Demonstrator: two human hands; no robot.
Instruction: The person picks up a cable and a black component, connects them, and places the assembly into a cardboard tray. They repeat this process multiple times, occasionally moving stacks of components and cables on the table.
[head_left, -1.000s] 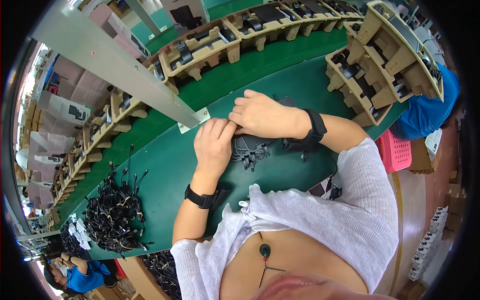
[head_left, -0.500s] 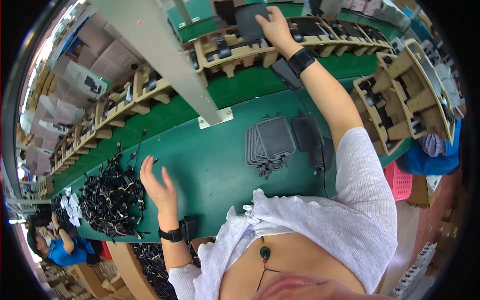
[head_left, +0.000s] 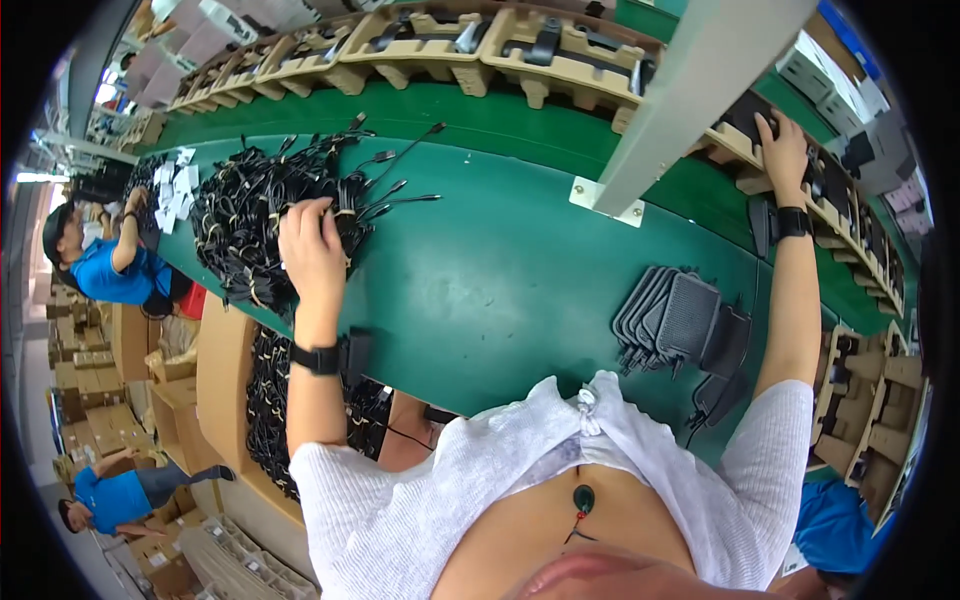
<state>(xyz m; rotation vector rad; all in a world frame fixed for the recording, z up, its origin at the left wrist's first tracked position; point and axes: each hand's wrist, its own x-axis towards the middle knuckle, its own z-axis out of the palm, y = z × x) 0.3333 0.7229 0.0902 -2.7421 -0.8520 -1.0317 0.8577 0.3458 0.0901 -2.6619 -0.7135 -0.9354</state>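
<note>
My left hand (head_left: 312,245) reaches into a heap of black cables (head_left: 240,225) tied with tan bands. Its fingers are bent and closed round a cable at the heap's right side; the fingertips are partly hidden. At the far right my right hand (head_left: 785,155) rests, fingers apart, on a flat black panel (head_left: 742,115) lying in a moulded cardboard tray. Between my arms, toward the right, lies a stack of dark grey mesh-textured panels (head_left: 665,310) with short cables. Both wrists carry black bands.
A row of brown moulded trays (head_left: 415,50) with black parts runs along the far ledge. A grey metal post (head_left: 690,90) stands on the green table (head_left: 480,270). More trays (head_left: 865,400) stack at right. A cable-filled carton (head_left: 225,385) and people in blue are at left.
My view has turned left. My left hand has moved from above the table onto the cable heap. The black panel my right hand held up now lies in a tray.
</note>
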